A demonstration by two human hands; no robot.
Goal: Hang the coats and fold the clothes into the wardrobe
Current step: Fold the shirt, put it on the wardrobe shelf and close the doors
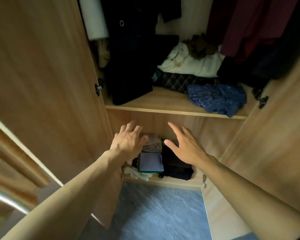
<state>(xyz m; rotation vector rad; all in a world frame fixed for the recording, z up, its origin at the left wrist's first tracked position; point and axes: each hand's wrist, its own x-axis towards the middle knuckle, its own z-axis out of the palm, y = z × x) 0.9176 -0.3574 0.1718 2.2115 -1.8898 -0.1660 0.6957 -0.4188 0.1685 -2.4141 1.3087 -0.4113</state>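
Note:
I face an open wooden wardrobe with a middle shelf (163,105). My left hand (128,142) and my right hand (185,146) reach forward with spread, relaxed fingers in front of the lower compartment, holding nothing. Below them lie folded clothes: a lilac garment (150,161), a pale folded piece (151,142) and a dark stack (177,168). On the shelf lie a crumpled blue patterned garment (216,97), a white garment with a fur trim (189,64) and a plaid item (178,81). A dark coat (128,54) and maroon coats (246,26) hang above.
Both wardrobe doors stand open: the left door (45,70) and the right door (275,139). A blue-grey floor (156,215) lies below. A curtain (10,163) hangs at the far left. A white item (139,174) sits at the lower shelf's front edge.

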